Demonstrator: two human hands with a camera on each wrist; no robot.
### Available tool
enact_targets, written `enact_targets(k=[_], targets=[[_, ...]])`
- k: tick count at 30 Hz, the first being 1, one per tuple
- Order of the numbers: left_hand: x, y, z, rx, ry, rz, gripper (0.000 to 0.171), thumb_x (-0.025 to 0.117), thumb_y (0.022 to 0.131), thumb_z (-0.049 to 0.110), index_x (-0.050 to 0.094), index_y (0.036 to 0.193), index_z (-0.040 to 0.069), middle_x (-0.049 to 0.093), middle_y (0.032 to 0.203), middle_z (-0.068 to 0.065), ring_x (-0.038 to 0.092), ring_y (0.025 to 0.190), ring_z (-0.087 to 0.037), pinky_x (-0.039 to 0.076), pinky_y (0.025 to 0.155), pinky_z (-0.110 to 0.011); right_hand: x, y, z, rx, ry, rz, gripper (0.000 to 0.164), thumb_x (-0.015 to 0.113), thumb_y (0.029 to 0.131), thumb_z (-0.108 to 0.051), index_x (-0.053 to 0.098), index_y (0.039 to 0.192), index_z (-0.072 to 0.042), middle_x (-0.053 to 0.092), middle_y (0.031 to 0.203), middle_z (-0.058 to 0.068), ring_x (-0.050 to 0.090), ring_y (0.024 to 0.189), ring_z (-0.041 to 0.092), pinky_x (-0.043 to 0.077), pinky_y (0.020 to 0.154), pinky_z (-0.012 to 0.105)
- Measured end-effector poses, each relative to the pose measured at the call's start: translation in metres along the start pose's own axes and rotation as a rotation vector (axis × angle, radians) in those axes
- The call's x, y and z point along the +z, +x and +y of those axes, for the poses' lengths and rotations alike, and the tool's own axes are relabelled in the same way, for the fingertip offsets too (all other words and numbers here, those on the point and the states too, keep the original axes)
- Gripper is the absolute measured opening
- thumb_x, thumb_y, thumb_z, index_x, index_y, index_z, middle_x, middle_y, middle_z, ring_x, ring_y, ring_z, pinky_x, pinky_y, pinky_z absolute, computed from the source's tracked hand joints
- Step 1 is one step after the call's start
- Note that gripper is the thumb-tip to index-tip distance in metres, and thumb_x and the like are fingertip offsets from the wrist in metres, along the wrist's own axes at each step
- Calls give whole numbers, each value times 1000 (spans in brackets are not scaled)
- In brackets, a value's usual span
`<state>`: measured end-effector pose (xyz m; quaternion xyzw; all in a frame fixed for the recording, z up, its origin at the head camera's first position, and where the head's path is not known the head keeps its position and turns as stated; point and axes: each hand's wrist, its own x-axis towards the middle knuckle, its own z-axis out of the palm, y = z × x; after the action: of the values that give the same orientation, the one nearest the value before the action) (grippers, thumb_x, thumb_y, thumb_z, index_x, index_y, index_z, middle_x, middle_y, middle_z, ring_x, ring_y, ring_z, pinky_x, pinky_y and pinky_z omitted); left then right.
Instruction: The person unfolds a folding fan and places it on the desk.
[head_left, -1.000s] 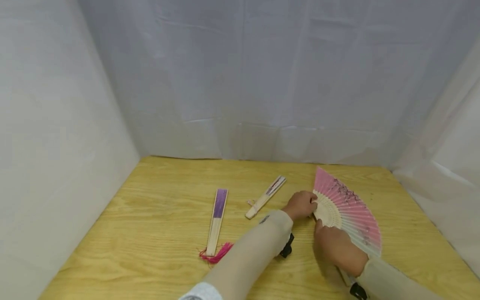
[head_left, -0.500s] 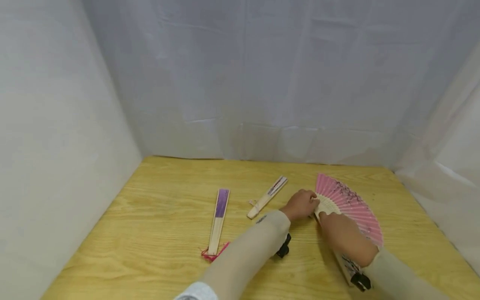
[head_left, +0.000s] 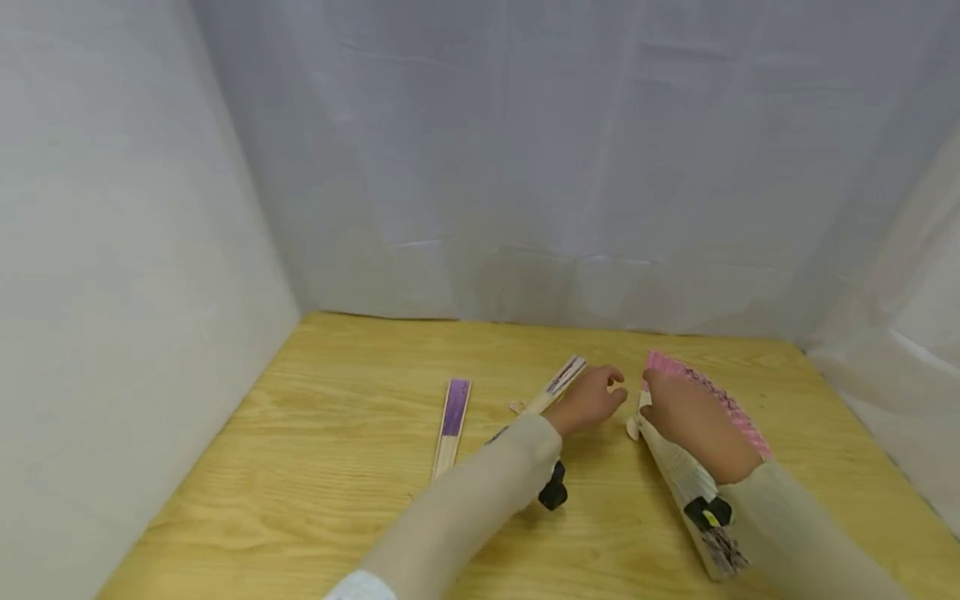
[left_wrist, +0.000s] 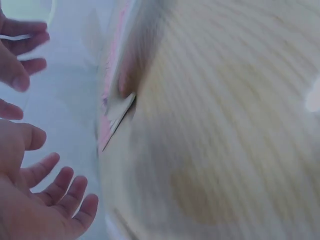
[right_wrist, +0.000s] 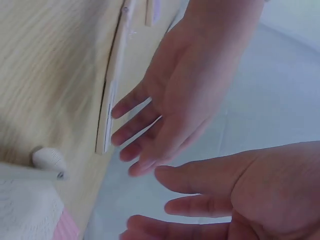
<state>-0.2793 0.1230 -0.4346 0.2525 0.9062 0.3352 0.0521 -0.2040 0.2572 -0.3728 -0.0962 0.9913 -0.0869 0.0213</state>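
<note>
A pink and white hand fan [head_left: 678,462], spread open, lies on the right of the table in the head view. At its narrow end, by the pivot, a small pale rounded piece [head_left: 632,429] sticks out. Above the fan is my right hand [head_left: 693,421], covering part of it; in the right wrist view its fingers look extended. Whether it touches the fan I cannot tell. My left hand [head_left: 588,400] is apart from the fan, to its left, with loosely bent fingers and nothing in them. It passes over a folded fan [head_left: 558,383] with a dark pattern.
Further left lies a folded purple fan [head_left: 452,417], its lower end hidden by my left sleeve. Pale sheeting [head_left: 480,167] hangs behind the wooden table [head_left: 330,433] and along both sides.
My left hand has let go of the fan's narrow end and drawn back to the left. The right hand has moved up over the fan, and its fingers have loosened.
</note>
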Motion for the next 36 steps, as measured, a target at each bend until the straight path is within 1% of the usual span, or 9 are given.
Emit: enact_targets(k=[4, 8, 11, 17, 19, 22, 26, 31, 36], targets=[[-20, -7, -5, -43, 10, 12, 34, 49, 102, 26, 57, 132, 10, 58, 129, -5, 56, 114, -17, 48, 91, -30, -2, 13, -6, 16, 13, 18, 50, 66, 93, -15, 47, 129, 14, 63, 108, 28, 65, 85, 36, 54, 75, 48], [-38, -11, -12, -76, 0, 51, 37, 49, 102, 27, 54, 133, 9, 56, 129, -8, 56, 110, -20, 48, 90, -33, 2, 26, -7, 21, 31, 89, 47, 66, 93, -19, 53, 124, 14, 62, 111, 31, 65, 86, 38, 54, 75, 49], [-50, -14, -17, -109, 24, 72, 38, 51, 102, 29, 53, 134, 9, 56, 129, -9, 57, 109, -21, 48, 90, -35, 6, 37, -7, 28, 48, 117, 47, 64, 95, -24, 55, 121, 13, 64, 107, 30, 65, 82, 37, 54, 73, 49], [-64, -24, -29, -162, 130, 56, 45, 53, 100, 33, 49, 138, 10, 51, 136, -9, 56, 116, -23, 47, 94, -38, 12, 63, -8, 69, 128, 88, 49, 56, 99, -34, 58, 116, 11, 66, 100, 26, 63, 71, 27, 52, 64, 42], [-67, -28, -31, -174, 150, 45, 47, 55, 99, 32, 47, 140, 9, 50, 138, -9, 54, 119, -25, 46, 97, -40, 15, 72, -10, 69, 151, 83, 46, 55, 99, -36, 62, 107, 9, 66, 92, 22, 59, 66, 25, 49, 60, 39], [-68, -34, -35, -195, 183, 11, 52, 56, 98, 34, 45, 142, 8, 48, 140, -11, 50, 124, -28, 43, 101, -43, 22, 86, -12, 53, 187, 71, 47, 52, 100, -37, 63, 79, 2, 64, 68, 14, 55, 54, 20, 45, 52, 34], [-66, -41, -41, -214, 220, -41, 60, 57, 97, 37, 41, 145, 5, 46, 142, -15, 47, 127, -31, 41, 103, -46, 33, 102, -14, 52, 229, 49, 55, 49, 101, -42, 48, 55, -11, 52, 46, 4, 50, 41, 16, 41, 48, 30], [-61, -46, -50, -226, 284, -68, 59, 62, 94, 41, 48, 137, 2, 54, 128, -15, 54, 116, -32, 44, 97, -50, 44, 115, -20, 116, 276, 34, 58, 46, 98, -55, 46, 58, -13, 56, 53, 5, 54, 44, 17, 43, 45, 30], [-55, -51, -56, -238, 339, -85, 41, 67, 90, 43, 59, 109, 8, 58, 103, -9, 56, 95, -27, 44, 91, -53, 57, 127, -23, 179, 239, 8, 67, 44, 93, -66, 60, 65, -7, 58, 62, 7, 49, 49, 16, 39, 42, 29]])
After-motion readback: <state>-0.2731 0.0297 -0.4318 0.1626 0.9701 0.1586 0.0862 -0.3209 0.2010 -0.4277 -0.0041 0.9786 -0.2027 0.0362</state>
